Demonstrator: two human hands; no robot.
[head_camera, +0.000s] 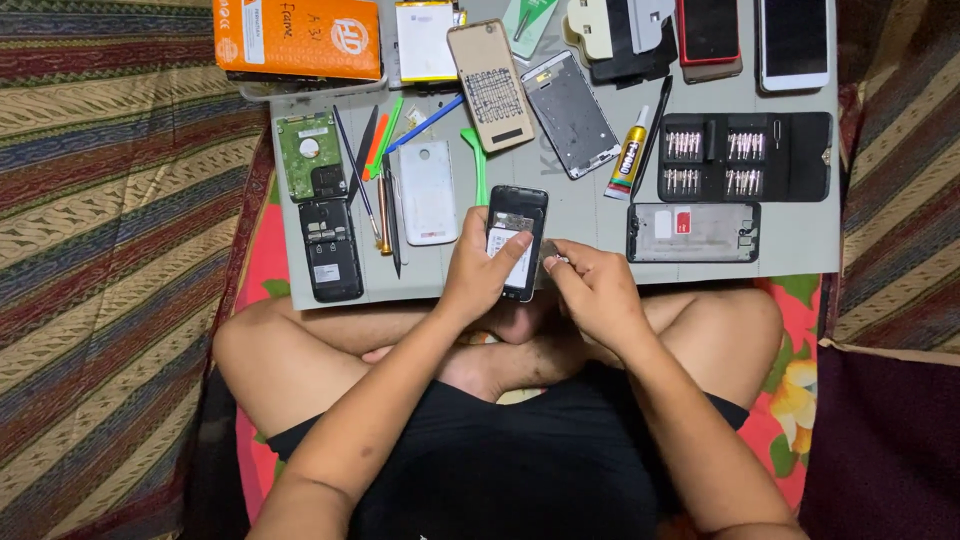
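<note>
My left hand (478, 270) grips a black phone body (518, 222) with its back cover off, thumb resting on the pale label inside it. My right hand (592, 288) sits just right of the phone, its fingertips pinched on a tiny silvery part (553, 262) near the phone's lower right edge. Both hands hover over the near edge of a grey work mat (600, 215), above my crossed legs.
On the mat lie another opened black phone (331, 250), a white back cover (428, 192), a green hard drive board (308, 155), thin tools (378, 170), a glue tube (629, 160), a screwdriver bit case (745, 157), a phone frame (693, 232) and an orange box (298, 38).
</note>
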